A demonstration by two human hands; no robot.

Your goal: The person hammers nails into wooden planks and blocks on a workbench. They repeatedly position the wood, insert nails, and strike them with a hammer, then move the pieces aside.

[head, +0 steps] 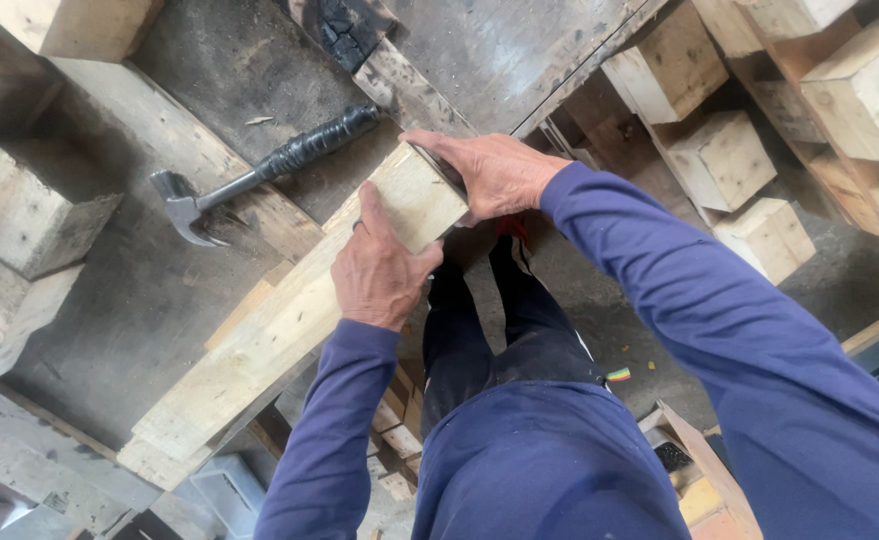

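At the plank's end, both hands' fingers are clamping a wood block [418, 197]: left hand [380, 270], right hand [495, 172]; it is looking stiff, rough, fairly heavy, best gripped by its sides

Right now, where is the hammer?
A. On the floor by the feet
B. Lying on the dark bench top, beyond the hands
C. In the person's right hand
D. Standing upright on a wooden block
B: the hammer lies flat on the dark bench top, untouched, while the left hand and right hand both hold the wooden block.
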